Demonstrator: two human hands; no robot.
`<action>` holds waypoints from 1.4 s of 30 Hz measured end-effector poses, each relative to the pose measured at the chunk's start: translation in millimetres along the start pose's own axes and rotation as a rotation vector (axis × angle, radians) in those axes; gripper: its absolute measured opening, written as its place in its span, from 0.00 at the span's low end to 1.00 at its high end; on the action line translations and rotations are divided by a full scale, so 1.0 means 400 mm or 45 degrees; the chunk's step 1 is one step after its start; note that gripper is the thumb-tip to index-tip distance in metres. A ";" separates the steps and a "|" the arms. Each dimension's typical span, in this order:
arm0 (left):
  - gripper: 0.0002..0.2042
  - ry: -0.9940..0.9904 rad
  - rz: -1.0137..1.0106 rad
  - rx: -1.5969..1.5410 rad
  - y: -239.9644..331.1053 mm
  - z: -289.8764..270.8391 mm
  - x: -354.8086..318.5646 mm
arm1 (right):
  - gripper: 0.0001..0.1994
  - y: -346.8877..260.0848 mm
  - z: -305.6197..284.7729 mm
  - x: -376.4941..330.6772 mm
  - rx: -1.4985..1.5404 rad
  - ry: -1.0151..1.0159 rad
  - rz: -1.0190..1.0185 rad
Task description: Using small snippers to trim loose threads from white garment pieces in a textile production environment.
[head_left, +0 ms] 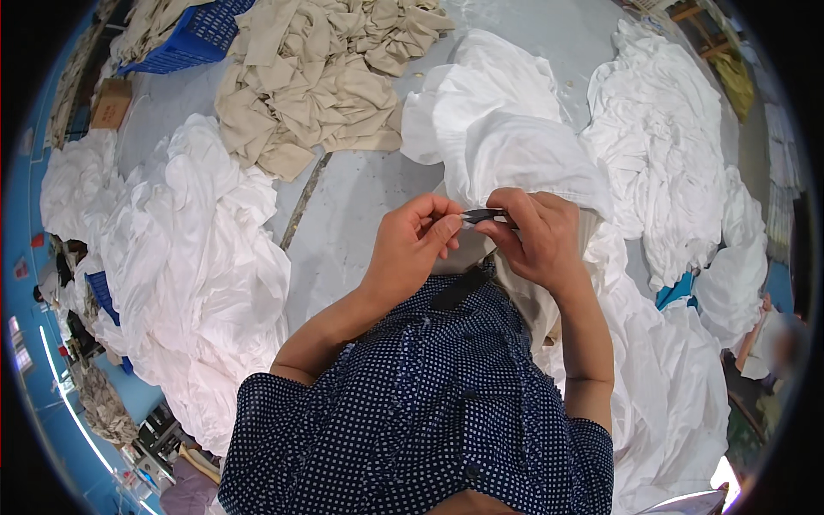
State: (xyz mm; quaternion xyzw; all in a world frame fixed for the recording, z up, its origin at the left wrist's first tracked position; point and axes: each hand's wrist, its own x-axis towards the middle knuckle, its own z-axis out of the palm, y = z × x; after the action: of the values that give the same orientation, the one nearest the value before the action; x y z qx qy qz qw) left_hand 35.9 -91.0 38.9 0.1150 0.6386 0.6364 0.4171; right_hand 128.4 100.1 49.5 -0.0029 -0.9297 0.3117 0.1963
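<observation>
A small tool [483, 214] is held between the left hand [412, 245] and the right hand [536, 236], just before the person's chest. Directly behind the hands a garment [515, 146] is draped on the surface [360, 206]. A heap of cloth [189, 257] is spread to the left, another heap [678, 163] to the right. Further back, a pile of crumpled fabric [318, 77] is laid, with a crate [193, 39] to its left. A cardboard box [110, 103] is set before the crate.
</observation>
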 end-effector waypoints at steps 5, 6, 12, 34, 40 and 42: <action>0.08 -0.019 -0.035 0.031 0.008 0.002 0.000 | 0.13 0.007 -0.010 0.006 -0.024 -0.033 -0.052; 0.08 -0.021 -0.046 0.040 0.010 0.003 0.000 | 0.13 0.008 -0.011 0.007 -0.036 -0.037 -0.062; 0.08 -0.028 -0.075 0.042 0.018 0.004 0.004 | 0.13 0.012 -0.012 0.005 -0.100 -0.040 -0.104; 0.07 0.193 0.551 0.724 0.006 0.028 0.027 | 0.07 0.003 0.074 -0.021 1.005 -0.003 0.722; 0.06 0.077 -0.094 -0.006 -0.008 -0.012 0.042 | 0.05 -0.034 0.065 -0.052 0.914 0.166 0.842; 0.06 0.050 -0.066 -0.165 -0.031 -0.018 0.046 | 0.07 -0.063 0.063 -0.054 0.677 0.114 0.709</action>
State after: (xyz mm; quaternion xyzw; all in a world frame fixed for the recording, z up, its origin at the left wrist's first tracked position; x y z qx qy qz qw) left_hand 24.2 -85.9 19.4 0.0588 0.6068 0.6676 0.4275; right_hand 142.1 62.5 37.7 -0.2177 -0.7707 0.5827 0.1384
